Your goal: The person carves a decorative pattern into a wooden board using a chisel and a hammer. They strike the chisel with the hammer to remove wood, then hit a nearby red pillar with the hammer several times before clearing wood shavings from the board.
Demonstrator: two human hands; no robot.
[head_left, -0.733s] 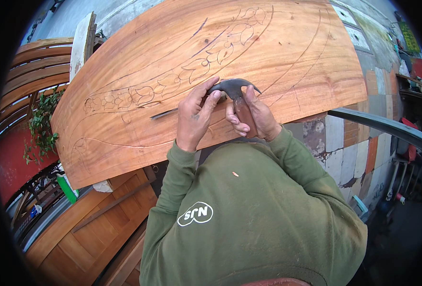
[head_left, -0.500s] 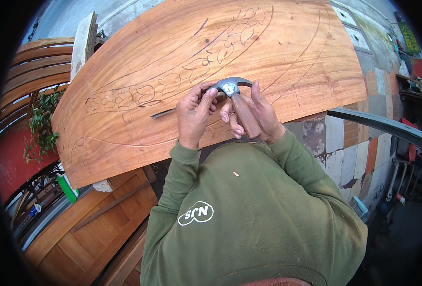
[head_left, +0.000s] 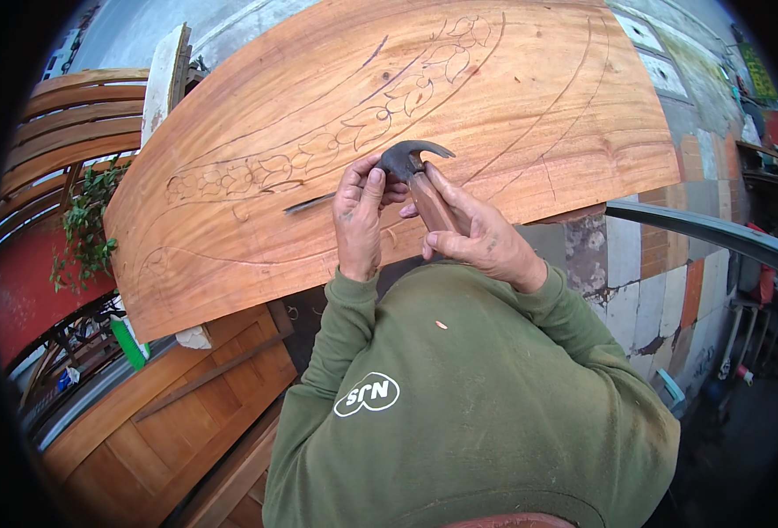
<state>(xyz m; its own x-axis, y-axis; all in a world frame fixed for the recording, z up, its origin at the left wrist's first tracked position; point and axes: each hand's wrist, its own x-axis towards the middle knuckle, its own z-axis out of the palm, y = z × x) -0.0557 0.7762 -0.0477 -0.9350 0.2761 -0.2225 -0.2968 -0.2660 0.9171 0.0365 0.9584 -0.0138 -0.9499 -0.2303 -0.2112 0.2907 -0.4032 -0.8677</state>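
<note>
Both hands hold a claw hammer (head_left: 433, 202) with a dark metal head and a brown wooden handle, above the near part of a large wooden panel (head_left: 257, 238). My left hand (head_left: 360, 220) has its fingers closed at the striking end of the head. My right hand (head_left: 485, 238) grips the handle, its thumb near the butt end and a finger along it up to the head; the claw points right. A thin dark metal tool (head_left: 310, 203) shows left of my left hand. Its other end is hidden, and I cannot tell whether that hand touches it.
The panel bears drawn or cut flower-and-leaf outlines (head_left: 354, 132) and long curves. Below left lies a panelled wooden piece (head_left: 186, 405). Slatted wood (head_left: 81, 123) and a leafy plant (head_left: 90, 229) stand left. A dark bar (head_left: 697, 229) runs right, over patchwork tiled floor (head_left: 626, 290).
The hammer's head has turned, and its claw has swung further out to the right. My right hand has shifted from beneath the handle to a closed grip around it.
</note>
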